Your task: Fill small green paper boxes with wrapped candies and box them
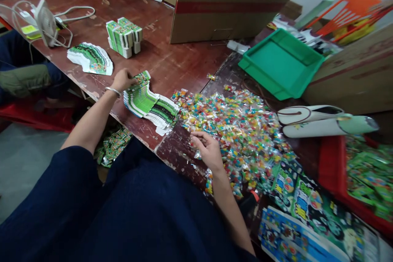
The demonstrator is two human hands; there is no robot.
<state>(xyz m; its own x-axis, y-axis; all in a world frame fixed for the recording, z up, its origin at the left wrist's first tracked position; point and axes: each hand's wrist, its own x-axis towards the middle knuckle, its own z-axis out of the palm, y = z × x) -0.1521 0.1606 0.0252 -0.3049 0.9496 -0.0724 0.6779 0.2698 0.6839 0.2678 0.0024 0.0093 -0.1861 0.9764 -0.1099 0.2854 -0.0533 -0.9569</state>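
Note:
My left hand (123, 80) has its fingers closed on the small green printed carton (141, 77) at the far end of a fanned row of flat cartons (150, 104). The row lies along the table's near edge, its white flaps toward me. My right hand (209, 149) hovers at the near left side of a wide heap of small clear candy packets (239, 127), full of colourful sweets. Its thumb and fingers are pinched together; whatever is between them is too small to make out.
Another carton fan (90, 58) and bundled cartons (124, 37) lie at the left, near a small white fan (46, 22). Behind stand a big cardboard box (227, 20) and a green tray (282, 63). At right are a white pouch (310, 114), a red crate (331, 163) and printed bags (310, 200).

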